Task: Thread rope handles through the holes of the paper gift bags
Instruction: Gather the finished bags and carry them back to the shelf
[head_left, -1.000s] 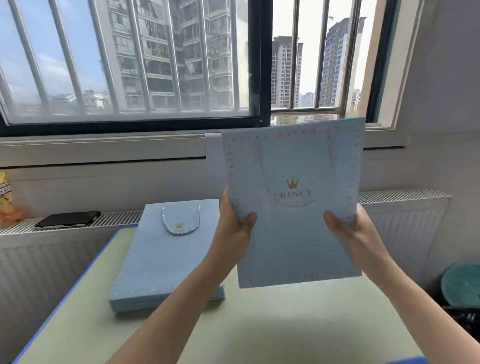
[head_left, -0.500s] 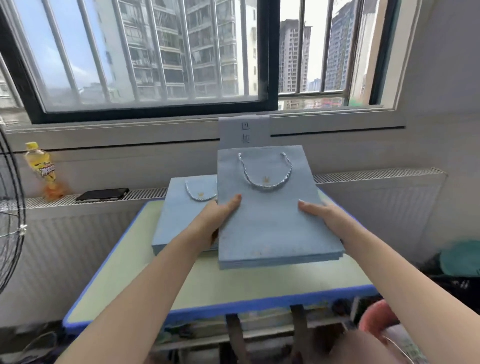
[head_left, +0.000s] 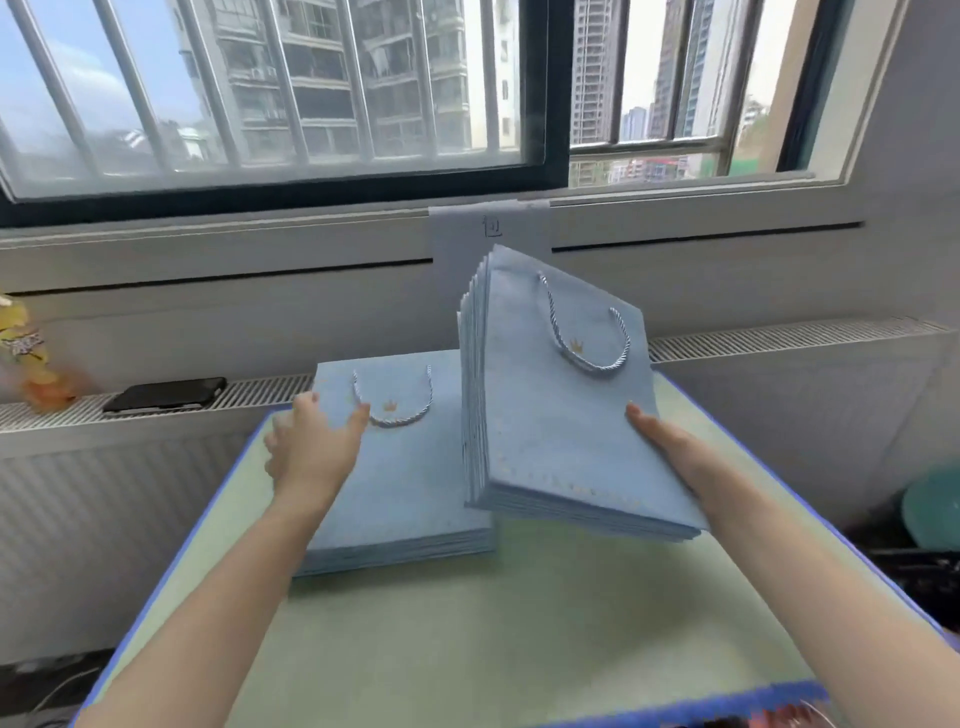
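Observation:
Two stacks of flat light-blue paper gift bags are in view, each top bag carrying a twisted rope handle and a small gold crown. The left stack (head_left: 405, 478) lies flat on the table, and my left hand (head_left: 311, 447) rests on its top bag beside the rope handle (head_left: 395, 400), fingers spread and blurred. The right stack (head_left: 561, 415) is tilted up on its right edge, its left side raised off the table. My right hand (head_left: 670, 452) holds it at the lower right, thumb on top and fingers hidden underneath. Its rope handle (head_left: 587, 332) hangs across the top bag.
The table (head_left: 467, 639) has a pale green top with a blue rim. Behind it runs a white radiator shelf with a black phone (head_left: 166, 395) and a yellow bottle (head_left: 26, 358) at the far left. A paper note (head_left: 491, 228) hangs below the window. A teal object (head_left: 935, 514) sits at right.
My left hand has let go of the right stack and moved onto the left stack. The right stack has been tipped up on its right edge by my right hand.

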